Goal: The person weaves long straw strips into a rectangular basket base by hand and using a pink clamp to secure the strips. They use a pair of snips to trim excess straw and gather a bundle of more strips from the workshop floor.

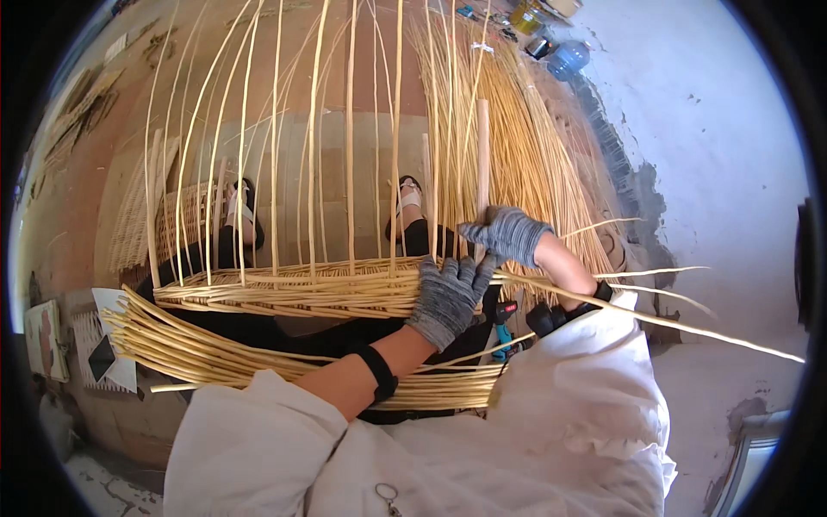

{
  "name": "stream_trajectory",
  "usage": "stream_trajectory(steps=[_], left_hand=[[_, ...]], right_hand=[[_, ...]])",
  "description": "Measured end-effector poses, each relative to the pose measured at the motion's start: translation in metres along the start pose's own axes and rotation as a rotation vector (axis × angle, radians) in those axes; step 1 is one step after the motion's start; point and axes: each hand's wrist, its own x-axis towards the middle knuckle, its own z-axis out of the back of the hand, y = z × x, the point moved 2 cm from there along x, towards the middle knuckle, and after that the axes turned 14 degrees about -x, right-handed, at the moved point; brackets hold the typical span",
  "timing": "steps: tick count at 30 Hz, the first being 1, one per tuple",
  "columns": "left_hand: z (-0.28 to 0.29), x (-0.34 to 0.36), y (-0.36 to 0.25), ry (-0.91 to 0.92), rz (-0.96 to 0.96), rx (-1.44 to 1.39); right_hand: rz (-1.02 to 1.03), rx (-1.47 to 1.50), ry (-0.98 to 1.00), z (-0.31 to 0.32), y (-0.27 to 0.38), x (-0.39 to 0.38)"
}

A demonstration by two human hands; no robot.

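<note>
A partly woven willow basket (345, 290) lies across my lap, its long upright rods (351, 155) standing from the weave. My left hand (448, 300), in a grey knitted glove, rests on its right end, fingers spread over the weave. At the corner, my gloved right hand (510, 236) is closed beside the foot of a thick wooden post (482, 164). A thin willow rod (603, 226) comes out behind that hand; what its fingers pinch is hidden. Several loose rod ends (655, 322) stick out to the right below it.
A bundle of willow rods (327, 370) lies across my lap under my left forearm. Beside it is a teal and black power drill (504, 336). A large pile of rods (517, 146) lies far right along the pale wall (715, 172), near a blue water bottle (568, 60).
</note>
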Motion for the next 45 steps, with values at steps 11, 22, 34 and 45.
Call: stream_trajectory(steps=[11,22,34,45], left_hand=[[0.019,0.017,-0.059,0.036,0.361,-0.195],[0.053,0.039,-0.070,0.196,-0.320,-0.739],[0.064,-0.014,0.114,-0.028,0.715,-1.080],[0.018,0.154,0.067,0.666,0.252,-0.323]], right_hand=[[0.106,0.330,0.147,-0.011,-0.010,0.005],[0.121,0.316,0.231,-0.025,-0.017,0.013],[0.074,0.350,-0.117,-0.057,-0.001,-0.009],[-0.482,0.587,-0.748,-0.084,0.035,-0.009]])
